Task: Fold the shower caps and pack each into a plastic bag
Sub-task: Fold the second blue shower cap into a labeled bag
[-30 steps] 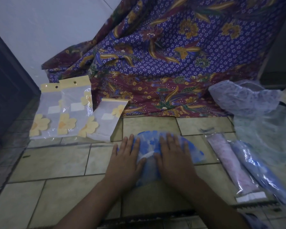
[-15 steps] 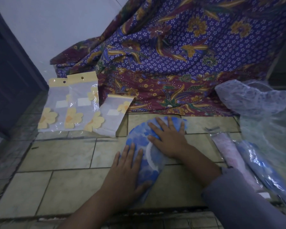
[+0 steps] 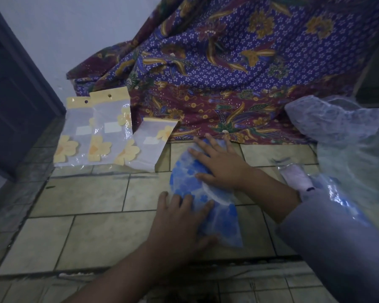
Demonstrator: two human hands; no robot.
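Nearest, close to the floor's (image 3: pixel 96 232) near edge, the left hand (image 3: pixel 179 219) lies flat with its fingers spread and straight. It presses the near end of the blue shower cap (image 3: pixel 224 224) against the tiles and grips nothing. The cap is folded into a narrow curved band running away from the person, roughly midway across the floor. Beyond it, the right hand (image 3: pixel 221 165), also flat and uncurled, presses the cap's far end, its grey sleeve (image 3: pixel 337 248) coming in from the right.

The film looks thin and slick, so I judge it likely to spring open once either palm lifts. The elastic rim could bunch, or trapped air could fatten the fold, making it too wide for a bag's mouth. Sliding the palms unevenly would skew the band.

Toward the right edge lie two packed bags (image 3: pixel 293 176), one pale pink and one blue. Toward the far left the empty plastic bags (image 3: pixel 96 136) with yellow flowers overlap each other. At the far right sits a heap of loose caps (image 3: pixel 328 119), against the patterned cloth (image 3: pixel 228 73).
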